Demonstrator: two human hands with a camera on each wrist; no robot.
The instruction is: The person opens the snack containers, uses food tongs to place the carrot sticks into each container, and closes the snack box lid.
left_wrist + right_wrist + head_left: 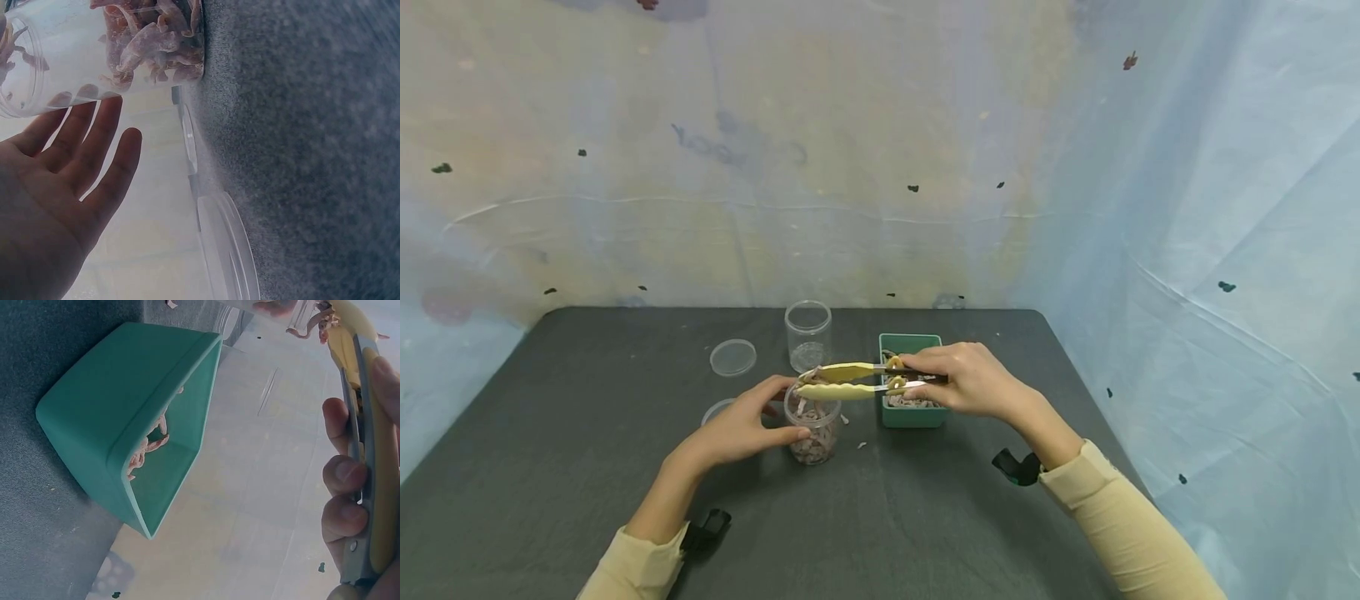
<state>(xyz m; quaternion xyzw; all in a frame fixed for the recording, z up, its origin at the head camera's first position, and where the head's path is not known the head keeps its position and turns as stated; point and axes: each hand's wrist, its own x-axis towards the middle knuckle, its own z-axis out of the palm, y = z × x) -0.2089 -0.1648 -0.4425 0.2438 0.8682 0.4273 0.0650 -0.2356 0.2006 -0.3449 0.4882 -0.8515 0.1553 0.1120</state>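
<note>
Closest up are two cream sleeves (1127, 525), coming in from roughly 7 and 4 o'clock in the head view, with a black gadget (1017, 467) at each wrist. Under them is a dark grey bench (880, 517), and on it there's a clear jar (816, 446) partly filled with pinkish strips. Call that jar the middle of the clock from here on.

The left hand (741, 429) comes at it from 8 or 9 o'clock, its grip spread round the side, thumb near and fingers behind. A few loose scraps (861, 445) lie just off toward 2 and 3.

Green tub (913, 418) at about 2 o'clock, more strips inside. Above it, the right hand (962, 379) has its grip closed round yellow-tipped tongs (842, 392) pointing to 9, tips over the jar's mouth, with a strip dangling there.

Further back: a clear disc (718, 408) near 9 or 10, half hidden by the left hand, a flat clear lid (733, 357) at 10, and a second clear jar (808, 346) at 12. Behind everything hangs blotchy pale sheeting (820, 167).
</note>
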